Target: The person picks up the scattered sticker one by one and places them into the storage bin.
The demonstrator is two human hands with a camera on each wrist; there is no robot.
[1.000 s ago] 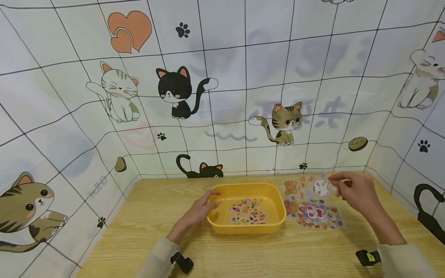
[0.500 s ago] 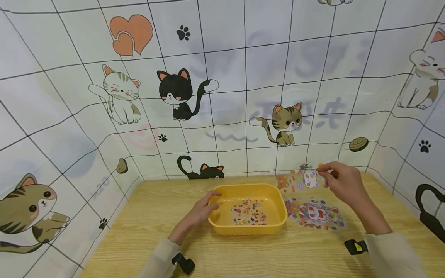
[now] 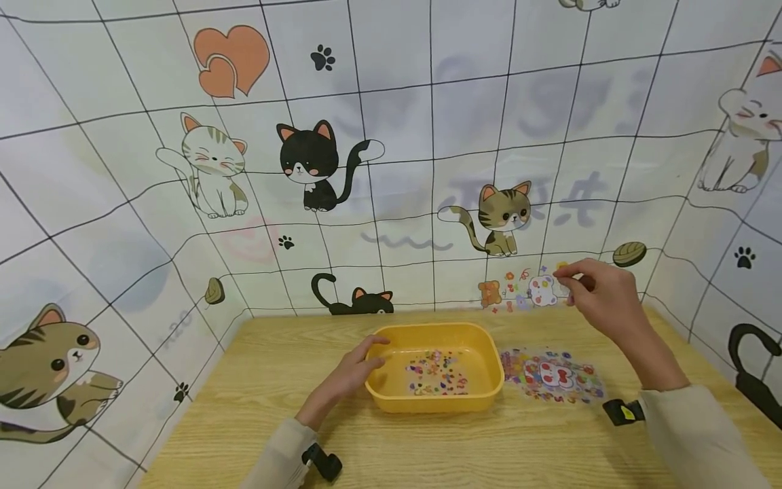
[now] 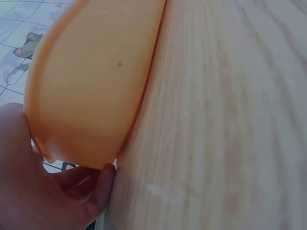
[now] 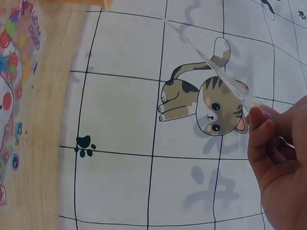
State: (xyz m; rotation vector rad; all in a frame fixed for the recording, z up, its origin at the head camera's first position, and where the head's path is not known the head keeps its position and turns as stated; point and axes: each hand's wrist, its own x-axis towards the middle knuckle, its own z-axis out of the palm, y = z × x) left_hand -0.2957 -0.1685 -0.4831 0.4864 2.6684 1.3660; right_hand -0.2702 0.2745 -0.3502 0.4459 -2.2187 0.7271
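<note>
I see the left hand [image 3: 347,372] gripping one end of the yellow plastic tub [image 3: 436,403], its fingers curled round the edge. The tub sits on the table [image 3: 476,445]. It is a long box with round corners, smooth sides and a thick rim. On its floor is a patch of tiny bright bits [image 3: 436,373]. I can't tell if they are loose or printed on something see-through.

The right hand [image 3: 605,299] is up in the air, with finger and thumb pinched together on the corner of a clear sticker sheet [image 3: 542,290]. This sheet is thin, flat and shiny, and it hangs well above the table. It has a brown bear, a white bear face and little flowers on it. In the right wrist view I see it almost from the side, like a thin shiny line.

A second sticker sheet [image 3: 556,373] lies flat just beside the tub, full of small bright shapes round a white face with red. The table has pale, stripy wood grain. Behind it is a white wall covering [image 3: 397,183] with wavy black squares and cartoon cats.
</note>
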